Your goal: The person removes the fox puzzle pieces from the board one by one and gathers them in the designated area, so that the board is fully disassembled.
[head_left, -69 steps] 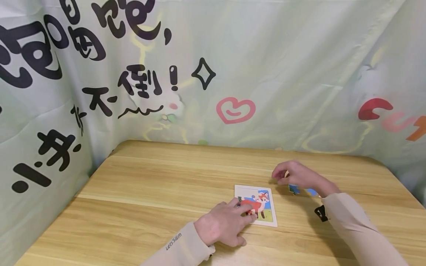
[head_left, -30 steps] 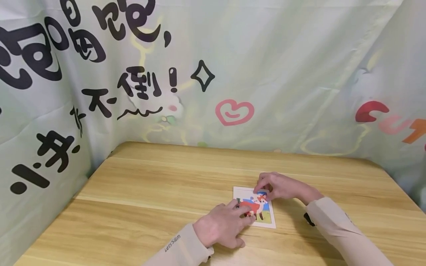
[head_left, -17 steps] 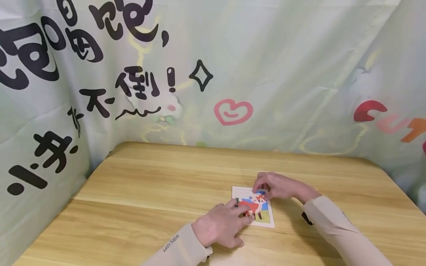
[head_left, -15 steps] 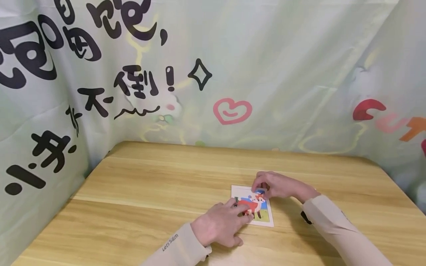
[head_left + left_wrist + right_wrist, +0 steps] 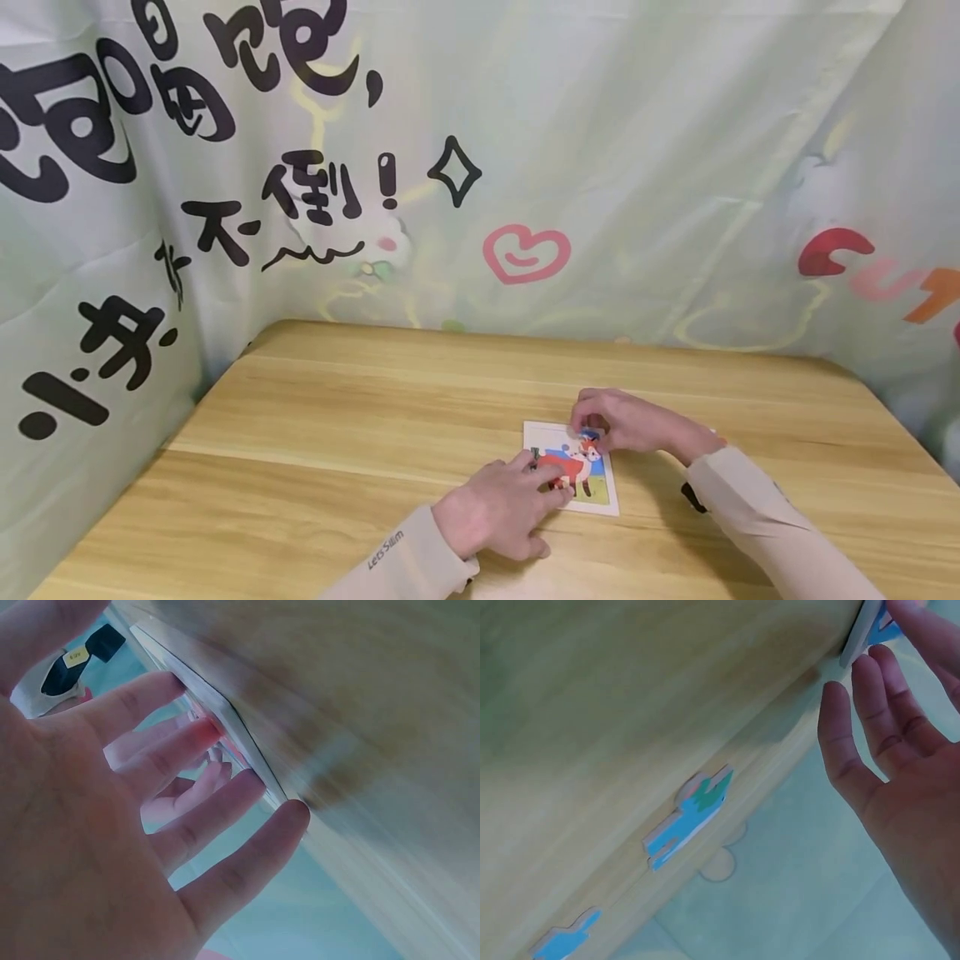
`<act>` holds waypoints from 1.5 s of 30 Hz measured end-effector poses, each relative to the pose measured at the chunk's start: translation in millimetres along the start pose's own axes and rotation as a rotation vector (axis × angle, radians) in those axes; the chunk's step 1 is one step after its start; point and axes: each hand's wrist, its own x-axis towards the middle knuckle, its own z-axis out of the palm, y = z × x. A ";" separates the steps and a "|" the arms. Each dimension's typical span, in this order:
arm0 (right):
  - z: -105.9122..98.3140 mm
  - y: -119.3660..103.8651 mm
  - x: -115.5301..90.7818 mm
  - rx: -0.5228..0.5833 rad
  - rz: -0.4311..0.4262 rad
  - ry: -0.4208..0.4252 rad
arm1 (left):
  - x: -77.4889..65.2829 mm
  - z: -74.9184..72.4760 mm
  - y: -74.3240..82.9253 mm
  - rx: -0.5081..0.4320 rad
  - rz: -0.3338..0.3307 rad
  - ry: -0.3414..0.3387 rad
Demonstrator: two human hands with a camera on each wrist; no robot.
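Observation:
A white-bordered jigsaw puzzle [image 5: 596,489] with a red fox picture lies flat on the table; the upper left part of its inside is pale and bare. My left hand [image 5: 506,507] rests on its lower left with fingers spread, as the left wrist view shows with fingertips along the board's edge. At the upper right corner, my right hand [image 5: 630,421] bends over and pinches a puzzle piece [image 5: 887,628] with blue on it, mostly covered by the fingers. In the right wrist view two loose blue puzzle pieces, one with green [image 5: 694,814], the other plain [image 5: 562,943], lie on the table.
The wooden table [image 5: 337,417] stretches out around the puzzle. Behind it and on the left hangs a pale printed curtain [image 5: 637,167] with black characters and a pink heart. My right forearm [image 5: 772,517] mostly hides the loose pieces in the head view.
My right hand has moved left from beside the loose pieces to the puzzle's upper right corner and stays there with small finger motions. The left hand has stayed on the board.

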 end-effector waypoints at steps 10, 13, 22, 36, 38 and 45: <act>3.8 3.8 -3.1 0.049 -0.021 0.040 | -0.8 1.7 0.9 0.001 0.002 0.003; 3.3 5.0 -5.1 0.078 -0.024 0.056 | -0.5 1.7 1.5 -0.008 0.001 0.006; -3.0 5.3 -7.5 0.118 0.054 0.076 | 0.1 1.0 2.5 -0.013 -0.010 -0.007; -13.1 9.4 -12.4 0.191 0.071 0.124 | 1.2 -1.4 1.1 0.024 -0.006 0.006; -14.3 10.7 -13.7 0.188 0.068 0.132 | 0.7 -1.1 1.2 0.018 -0.005 0.009; -18.2 13.4 -18.8 0.177 0.061 0.142 | 0.8 -0.1 1.8 0.028 -0.009 0.003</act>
